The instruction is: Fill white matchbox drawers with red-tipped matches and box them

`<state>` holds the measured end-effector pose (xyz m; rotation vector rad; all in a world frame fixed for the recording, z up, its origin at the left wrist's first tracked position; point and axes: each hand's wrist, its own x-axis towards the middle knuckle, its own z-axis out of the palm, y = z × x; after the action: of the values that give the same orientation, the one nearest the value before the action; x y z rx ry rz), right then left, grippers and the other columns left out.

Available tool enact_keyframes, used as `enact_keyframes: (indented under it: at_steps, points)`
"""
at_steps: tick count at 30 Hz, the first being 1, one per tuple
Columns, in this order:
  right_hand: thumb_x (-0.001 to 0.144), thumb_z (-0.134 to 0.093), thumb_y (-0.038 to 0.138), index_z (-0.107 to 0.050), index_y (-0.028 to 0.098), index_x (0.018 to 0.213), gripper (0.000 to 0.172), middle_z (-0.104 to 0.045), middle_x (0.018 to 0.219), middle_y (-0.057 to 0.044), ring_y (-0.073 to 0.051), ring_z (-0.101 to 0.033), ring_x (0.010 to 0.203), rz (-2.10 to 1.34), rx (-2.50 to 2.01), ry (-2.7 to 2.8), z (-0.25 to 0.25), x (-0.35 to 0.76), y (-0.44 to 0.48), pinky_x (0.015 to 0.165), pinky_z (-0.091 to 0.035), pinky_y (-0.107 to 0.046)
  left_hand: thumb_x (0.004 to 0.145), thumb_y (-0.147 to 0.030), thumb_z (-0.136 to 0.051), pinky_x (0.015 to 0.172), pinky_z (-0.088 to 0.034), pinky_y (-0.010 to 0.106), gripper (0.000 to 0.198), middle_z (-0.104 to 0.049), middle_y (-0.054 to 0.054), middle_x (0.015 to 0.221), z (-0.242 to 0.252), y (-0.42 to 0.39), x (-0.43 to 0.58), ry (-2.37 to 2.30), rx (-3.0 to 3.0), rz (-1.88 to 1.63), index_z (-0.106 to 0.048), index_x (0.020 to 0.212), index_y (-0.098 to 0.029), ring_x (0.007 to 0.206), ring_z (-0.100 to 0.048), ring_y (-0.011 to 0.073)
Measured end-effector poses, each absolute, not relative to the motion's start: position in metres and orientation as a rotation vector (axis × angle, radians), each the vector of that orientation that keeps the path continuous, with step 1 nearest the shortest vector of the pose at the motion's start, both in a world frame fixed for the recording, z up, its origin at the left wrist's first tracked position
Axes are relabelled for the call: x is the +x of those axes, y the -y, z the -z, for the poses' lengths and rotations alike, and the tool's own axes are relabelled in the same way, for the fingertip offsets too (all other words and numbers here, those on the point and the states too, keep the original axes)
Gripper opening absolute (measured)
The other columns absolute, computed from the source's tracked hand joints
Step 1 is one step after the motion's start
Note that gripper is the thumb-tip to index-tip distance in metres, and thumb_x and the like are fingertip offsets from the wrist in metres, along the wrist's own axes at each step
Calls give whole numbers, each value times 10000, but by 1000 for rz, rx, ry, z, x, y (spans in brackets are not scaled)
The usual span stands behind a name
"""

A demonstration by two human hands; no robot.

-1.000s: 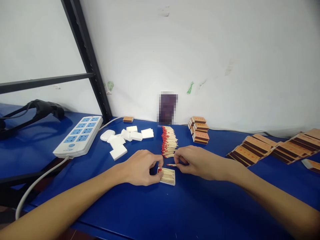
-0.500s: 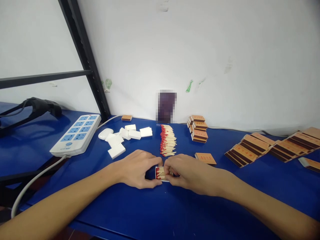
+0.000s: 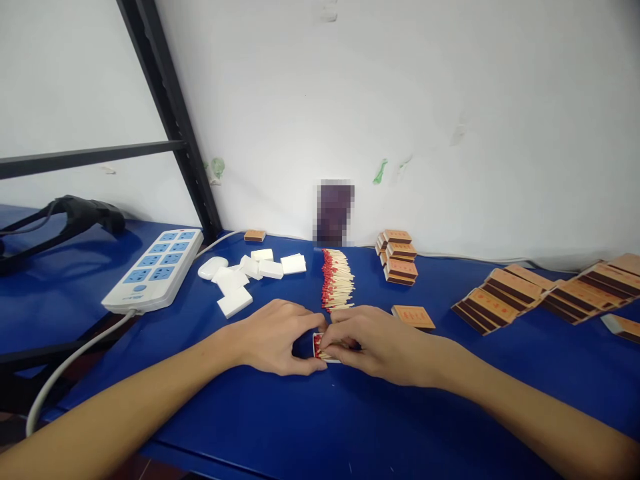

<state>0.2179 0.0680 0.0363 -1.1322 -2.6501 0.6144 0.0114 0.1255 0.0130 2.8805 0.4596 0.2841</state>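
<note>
A small white matchbox tray (image 3: 332, 361) lies on the blue table, holding red-tipped matches (image 3: 317, 344). Thumb and forefinger of my left hand (image 3: 275, 337) grip the tray by its left end, one at the far side and one at the near side. Over the tray, my right hand (image 3: 383, 343) has its fingertips closed together on the matches, covering most of them. Just beyond my hands, a long pile of loose matches (image 3: 338, 280) lies with the red heads to the left. To the right of it rests a matchbox sleeve (image 3: 413, 317).
Several white trays (image 3: 235, 303) lie at left, beside a power strip (image 3: 155, 270). Stacked matchboxes (image 3: 400, 267) stand near the wall. Fanned orange-and-brown matchbox sleeves (image 3: 493, 303) spread across the right. A black rack post (image 3: 175, 120) rises at back left.
My right fingertips have shifted slightly left over the tray, covering more of the matches. My left hand keeps its grip on the tray.
</note>
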Motion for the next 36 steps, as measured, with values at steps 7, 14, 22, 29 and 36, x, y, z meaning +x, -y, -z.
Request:
enact_keyframes:
  at_steps: [7,14,22,29,36]
  points:
    - [926,-498,226,-647,192,860,166,-656,867,-24,-135,-576,730,-489,-1236,2698,-35,212,-67,639,-406,-258,822,-512,-579,557,-375,283,329,-556,-12,682,-12,-126,11,-480,2917,-279,-528,822,-186,583,-531,154]
    - [951,-464,256,-579,177,894,151,-655,885,-35,-157,-591,671,-121,-1255,2840,-24,210,-66,533,-335,-274,800,-519,-593,531,-350,277,343,-552,-13,669,-12,-126,12,-499,2907,-276,-510,796,-186,560,-505,149]
    - [947,-434,196,-566,164,905,142,-640,848,-55,-184,-600,697,264,-1132,2875,-16,209,-70,578,-360,-305,801,-524,-596,513,-331,267,354,-526,-16,642,-11,-127,12,-520,2852,-302,-522,781,-179,532,-464,137]
    - [947,-446,256,-564,200,899,139,-651,857,-14,-141,-586,715,-84,-1248,2665,-27,221,-78,579,-325,-264,807,-504,-614,513,-309,249,338,-519,-26,636,-14,-126,11,-515,2800,-315,-565,848,-173,532,-456,125]
    - [892,-538,268,-623,209,852,110,-632,691,-4,-160,-553,650,-136,-1534,2605,-36,246,-96,609,-334,-279,803,-495,-630,519,-308,243,340,-539,-30,662,-15,-126,9,-531,2801,-289,-581,948,-191,540,-469,125]
